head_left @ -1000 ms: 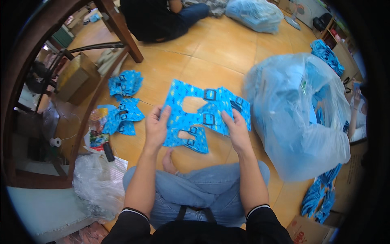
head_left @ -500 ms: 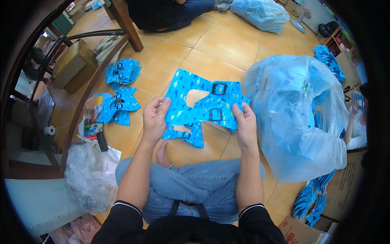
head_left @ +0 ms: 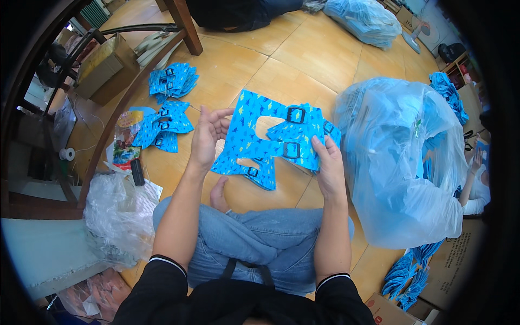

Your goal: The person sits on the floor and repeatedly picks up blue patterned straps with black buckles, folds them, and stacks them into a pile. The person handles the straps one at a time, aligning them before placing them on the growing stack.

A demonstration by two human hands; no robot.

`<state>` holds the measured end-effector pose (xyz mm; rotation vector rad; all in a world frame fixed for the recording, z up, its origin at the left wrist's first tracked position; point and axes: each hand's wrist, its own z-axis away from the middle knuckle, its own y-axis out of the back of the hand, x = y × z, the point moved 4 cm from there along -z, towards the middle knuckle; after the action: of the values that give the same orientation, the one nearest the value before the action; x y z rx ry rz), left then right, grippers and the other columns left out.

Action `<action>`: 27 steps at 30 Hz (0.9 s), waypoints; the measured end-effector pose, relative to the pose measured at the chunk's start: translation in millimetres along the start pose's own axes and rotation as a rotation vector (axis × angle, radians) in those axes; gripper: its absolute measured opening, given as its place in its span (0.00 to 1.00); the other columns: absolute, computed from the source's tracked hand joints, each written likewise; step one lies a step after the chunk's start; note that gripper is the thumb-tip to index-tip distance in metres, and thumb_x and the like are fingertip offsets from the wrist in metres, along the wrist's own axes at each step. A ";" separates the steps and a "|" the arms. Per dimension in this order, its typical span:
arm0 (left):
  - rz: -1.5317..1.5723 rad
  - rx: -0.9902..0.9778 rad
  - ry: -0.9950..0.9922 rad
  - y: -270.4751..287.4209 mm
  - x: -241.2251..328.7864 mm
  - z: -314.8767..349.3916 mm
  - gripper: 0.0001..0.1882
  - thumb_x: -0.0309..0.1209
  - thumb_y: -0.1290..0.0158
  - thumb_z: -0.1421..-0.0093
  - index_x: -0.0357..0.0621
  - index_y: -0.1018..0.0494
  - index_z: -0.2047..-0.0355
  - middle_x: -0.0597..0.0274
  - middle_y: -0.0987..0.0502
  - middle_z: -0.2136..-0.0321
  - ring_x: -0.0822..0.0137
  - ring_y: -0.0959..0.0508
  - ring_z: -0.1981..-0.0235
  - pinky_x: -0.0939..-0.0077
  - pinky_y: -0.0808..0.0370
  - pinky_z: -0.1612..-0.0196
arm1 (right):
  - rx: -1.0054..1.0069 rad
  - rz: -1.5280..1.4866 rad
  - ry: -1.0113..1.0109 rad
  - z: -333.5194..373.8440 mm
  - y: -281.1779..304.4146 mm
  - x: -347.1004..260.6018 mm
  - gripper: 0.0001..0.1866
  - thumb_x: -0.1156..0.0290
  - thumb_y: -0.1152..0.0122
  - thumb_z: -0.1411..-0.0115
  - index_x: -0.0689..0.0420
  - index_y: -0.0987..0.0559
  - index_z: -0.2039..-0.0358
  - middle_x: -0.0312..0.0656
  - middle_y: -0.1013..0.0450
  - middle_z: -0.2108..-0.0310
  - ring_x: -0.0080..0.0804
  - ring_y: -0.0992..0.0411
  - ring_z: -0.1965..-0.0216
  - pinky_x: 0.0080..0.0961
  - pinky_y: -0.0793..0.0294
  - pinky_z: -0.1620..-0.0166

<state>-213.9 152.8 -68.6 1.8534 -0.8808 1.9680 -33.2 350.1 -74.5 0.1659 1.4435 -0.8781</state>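
In front of me is a flat blue fabric piece (head_left: 245,125) printed with small animal shapes. It has a cutout in its middle and two black plastic buckles on its right half. My right hand (head_left: 329,165) pinches its right edge between thumb and fingers. Beside the left edge, my left hand (head_left: 205,145) is open, its fingers spread and some partly behind the fabric. More blue printed pieces with buckles (head_left: 262,179) lie on the floor beneath, partly covered. Whether the right hand grips one layer or several cannot be made out.
Two piles of buckled blue pieces (head_left: 172,81) (head_left: 162,125) lie to the left, near a wooden frame leg (head_left: 185,27). A large clear bag (head_left: 398,179) of blue pieces stands at right. Cardboard boxes (head_left: 108,70), crumpled plastic (head_left: 116,216) and another person (head_left: 476,184) surround the tiled floor.
My left hand has let go of the fabric's left edge and opened its fingers. The right hand keeps its grip. The whole view has shifted slightly.
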 end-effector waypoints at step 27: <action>-0.249 -0.007 -0.402 -14.4 10.4 6.3 0.08 0.20 0.46 0.41 0.41 0.25 0.61 0.54 0.25 0.50 0.57 0.32 0.41 0.64 0.39 0.38 | 0.119 0.849 0.867 18.6 -24.9 -19.7 0.07 0.79 0.40 0.43 0.61 0.23 0.63 0.47 0.25 0.62 0.42 0.27 0.59 0.32 0.28 0.55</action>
<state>-201.6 158.0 -55.3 2.2730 -0.7110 1.4709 -31.4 330.2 -43.5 1.2695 1.8475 -0.1515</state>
